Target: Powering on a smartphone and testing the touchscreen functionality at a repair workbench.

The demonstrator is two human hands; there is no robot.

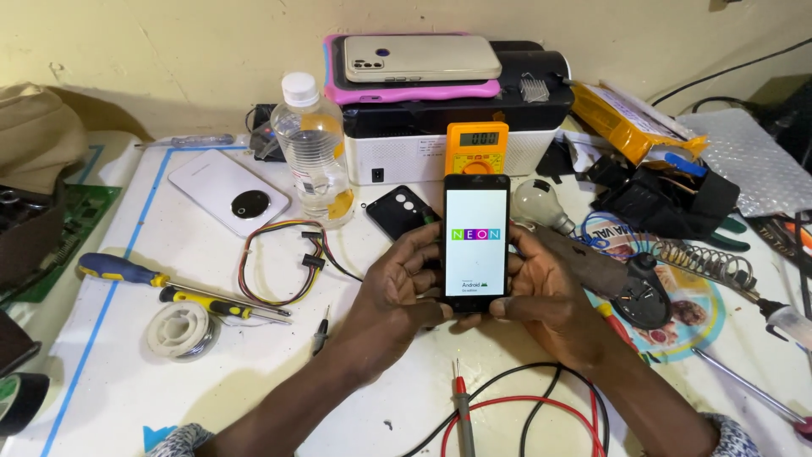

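Note:
Both my hands hold a black smartphone point(476, 241) upright over the white work table point(110, 372). Its screen is lit white with a coloured logo. My left hand point(396, 283) wraps the phone's left edge and bottom corner. My right hand point(548, 292) grips its right edge, thumb near the lower corner. Right behind the phone stands a yellow multimeter point(477, 147). A black phone back cover point(400, 211) lies just left of it.
A clear plastic bottle point(313, 152), a white phone point(227, 191), a wire bundle point(288, 258), screwdrivers point(161, 283), a solder spool point(180, 330) lie left. Stacked phones point(419, 63) top a box at the back. A bulb point(538, 203), soldering stand point(694, 258), red and black probe leads point(507, 415) lie right and front.

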